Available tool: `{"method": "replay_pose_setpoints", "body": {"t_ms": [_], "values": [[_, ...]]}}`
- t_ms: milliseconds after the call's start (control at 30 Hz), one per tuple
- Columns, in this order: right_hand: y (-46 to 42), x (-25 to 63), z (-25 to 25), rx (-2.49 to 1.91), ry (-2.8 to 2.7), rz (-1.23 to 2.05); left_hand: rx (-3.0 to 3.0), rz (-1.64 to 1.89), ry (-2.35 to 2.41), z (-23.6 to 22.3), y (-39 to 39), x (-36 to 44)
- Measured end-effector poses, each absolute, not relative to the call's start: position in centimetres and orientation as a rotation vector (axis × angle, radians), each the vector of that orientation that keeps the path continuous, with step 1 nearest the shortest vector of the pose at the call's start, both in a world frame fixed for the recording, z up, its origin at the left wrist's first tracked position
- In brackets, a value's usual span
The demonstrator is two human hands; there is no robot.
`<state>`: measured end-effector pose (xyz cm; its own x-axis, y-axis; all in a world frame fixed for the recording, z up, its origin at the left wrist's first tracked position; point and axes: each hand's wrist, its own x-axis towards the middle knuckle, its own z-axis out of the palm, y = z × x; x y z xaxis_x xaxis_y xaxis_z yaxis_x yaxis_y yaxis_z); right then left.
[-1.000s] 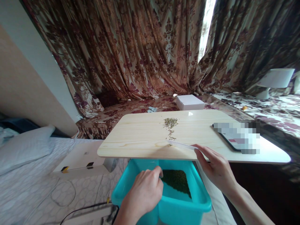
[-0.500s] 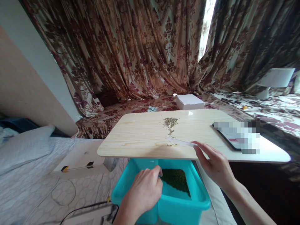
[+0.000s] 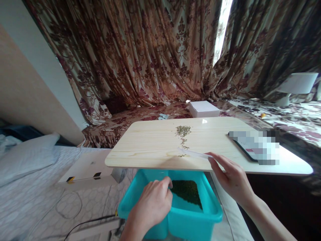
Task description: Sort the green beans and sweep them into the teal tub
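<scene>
My right hand pinches the near end of a thin whitish flat strip, which rests low over the pale wooden tabletop. By its far tip lie a few small greenish grains, and beyond them a loose pile of the same grains with a trail towards me. My left hand is closed, fingers curled, above the middle of a turquoise two-part bin below the table edge. Whatever those fingers hold is hidden. Dark green grains cover part of the bin's right compartment.
On the table's right lies a phone or tablet, partly blurred out. Behind the table sits a white box. A flat white carton and a cable are on the bed at left. A lamp stands far right.
Both hands and the strip stay almost where they were. The bin sits very slightly further left in view, and the grains look unchanged.
</scene>
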<state>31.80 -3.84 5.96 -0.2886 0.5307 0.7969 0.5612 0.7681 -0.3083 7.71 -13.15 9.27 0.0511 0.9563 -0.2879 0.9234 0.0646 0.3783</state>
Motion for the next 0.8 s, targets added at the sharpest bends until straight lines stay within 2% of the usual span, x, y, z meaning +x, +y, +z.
{"method": "replay_pose_setpoints", "body": {"t_ms": [800], "values": [[-3.74, 32.46, 5.26, -0.868, -1.906, -0.026, 1.858, 0.137, 1.877, 9.09, -13.14, 7.35]]}}
